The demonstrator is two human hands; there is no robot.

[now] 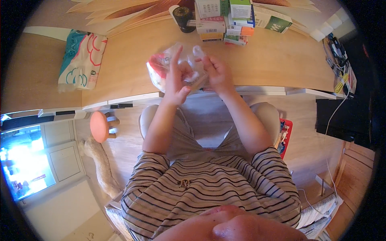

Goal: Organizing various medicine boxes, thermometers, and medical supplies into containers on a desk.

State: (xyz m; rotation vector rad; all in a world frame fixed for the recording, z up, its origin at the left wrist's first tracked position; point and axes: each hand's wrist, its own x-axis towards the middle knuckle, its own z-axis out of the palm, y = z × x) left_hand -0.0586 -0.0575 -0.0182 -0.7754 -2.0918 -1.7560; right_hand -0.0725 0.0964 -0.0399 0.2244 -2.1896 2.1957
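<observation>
On the desk in front of me lies a clear plastic bag [156, 76] with red and white in it. My left hand [179, 78] is over this bag, index finger and thumb stretched out, the other fingers curled by a small whitish piece [194, 75]. What those fingers hold is blurred. To the right, the fingers of my right hand [218, 75] are closed in a pinch. Just past their tips shows a whitish, see-through piece [198, 51]; it may be part of the bag, but I cannot tell.
Stacked boxes [211, 27] and a dark jar [184, 18] stand at the back. A printed soft pack [82, 60] lies at the left, cables [339, 64] at the right. Below are an orange stool [99, 126], a cat [100, 164] and a red tray [286, 138].
</observation>
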